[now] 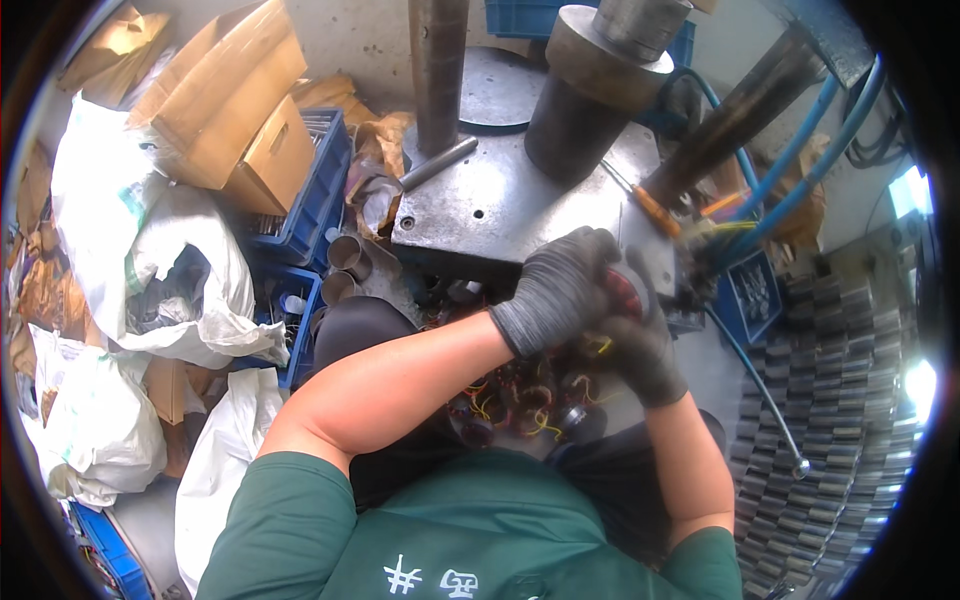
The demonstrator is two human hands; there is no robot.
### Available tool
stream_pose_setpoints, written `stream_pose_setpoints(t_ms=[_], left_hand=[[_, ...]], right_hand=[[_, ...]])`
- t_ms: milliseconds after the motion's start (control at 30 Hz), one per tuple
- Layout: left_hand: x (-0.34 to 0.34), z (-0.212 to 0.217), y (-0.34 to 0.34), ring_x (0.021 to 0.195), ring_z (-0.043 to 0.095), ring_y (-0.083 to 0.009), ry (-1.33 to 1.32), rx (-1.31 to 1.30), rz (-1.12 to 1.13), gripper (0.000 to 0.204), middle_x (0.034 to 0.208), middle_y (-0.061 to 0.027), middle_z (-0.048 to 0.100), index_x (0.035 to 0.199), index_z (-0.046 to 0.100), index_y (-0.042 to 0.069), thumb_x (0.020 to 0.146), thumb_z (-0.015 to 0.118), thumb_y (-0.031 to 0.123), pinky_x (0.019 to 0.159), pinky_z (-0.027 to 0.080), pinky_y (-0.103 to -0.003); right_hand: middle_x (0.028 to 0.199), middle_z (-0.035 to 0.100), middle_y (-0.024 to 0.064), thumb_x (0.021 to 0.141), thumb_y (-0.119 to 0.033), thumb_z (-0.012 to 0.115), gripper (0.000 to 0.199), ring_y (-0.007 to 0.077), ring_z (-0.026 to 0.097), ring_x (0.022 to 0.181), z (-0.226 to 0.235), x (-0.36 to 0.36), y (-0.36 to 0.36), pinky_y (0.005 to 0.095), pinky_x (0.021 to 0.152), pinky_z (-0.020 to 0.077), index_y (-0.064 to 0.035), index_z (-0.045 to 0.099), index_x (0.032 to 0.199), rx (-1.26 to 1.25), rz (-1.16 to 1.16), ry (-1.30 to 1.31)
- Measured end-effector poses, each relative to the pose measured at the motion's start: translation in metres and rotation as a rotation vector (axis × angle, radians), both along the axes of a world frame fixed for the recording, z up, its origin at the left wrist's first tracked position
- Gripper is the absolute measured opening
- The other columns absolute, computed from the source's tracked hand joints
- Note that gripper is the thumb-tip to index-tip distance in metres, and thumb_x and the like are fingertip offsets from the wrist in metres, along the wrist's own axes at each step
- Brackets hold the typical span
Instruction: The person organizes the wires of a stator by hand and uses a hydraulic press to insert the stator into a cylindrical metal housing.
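White sacks [150, 270] and a cardboard box [225, 95] crowd the floor on the left, beside blue crates [315, 205], and ahead stands a steel press plate [500, 205] with thick columns. Both gloved hands meet at its near edge: the left hand [560, 285] curls over the top of a red-tinged round part [625, 292], and the right hand [640, 345] cups it from below, so the part sits between the palms. Wound coils with yellow leads [520, 400] lie just beneath, in the lap; stacked metal laminations [840, 380] fill the right.

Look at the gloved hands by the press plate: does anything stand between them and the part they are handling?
Nothing visible does. The left hand and right hand already close around a reddish part, at the edge of the steel plate.
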State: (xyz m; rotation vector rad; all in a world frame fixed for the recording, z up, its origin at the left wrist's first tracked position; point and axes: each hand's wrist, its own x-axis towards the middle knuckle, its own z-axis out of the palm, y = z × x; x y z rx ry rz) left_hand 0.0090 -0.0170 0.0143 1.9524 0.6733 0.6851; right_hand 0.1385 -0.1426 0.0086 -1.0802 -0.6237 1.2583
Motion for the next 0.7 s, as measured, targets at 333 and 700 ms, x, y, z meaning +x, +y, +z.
stream_pose_setpoints(t_ms=[333,700], left_hand=[[0.001,-0.003,0.005,0.101,0.072,-0.0368,0.079,0.052,-0.063,0.044,0.106,-0.0203,0.071,0.110,0.069,0.001,0.072,0.084,0.018,0.090,0.057,-0.044],[0.004,-0.003,-0.003,0.099,0.071,-0.0386,0.070,-0.001,0.006,0.045,0.102,-0.0199,0.070,0.113,0.068,0.003,0.073,0.083,0.014,0.089,0.057,-0.045]], right_hand=[[0.149,0.055,0.0127,0.071,-0.005,0.085,0.116,0.0253,0.057,0.134,-0.010,0.009,-0.003,0.0442,0.118,0.0432,-0.0130,0.021,0.168,0.012,0.008,0.042],[0.150,0.055,0.0119,0.068,0.005,0.078,0.117,0.0231,0.058,0.132,-0.008,0.012,-0.002,0.0410,0.114,0.0468,-0.0140,0.022,0.168,0.031,0.148,-0.347]])
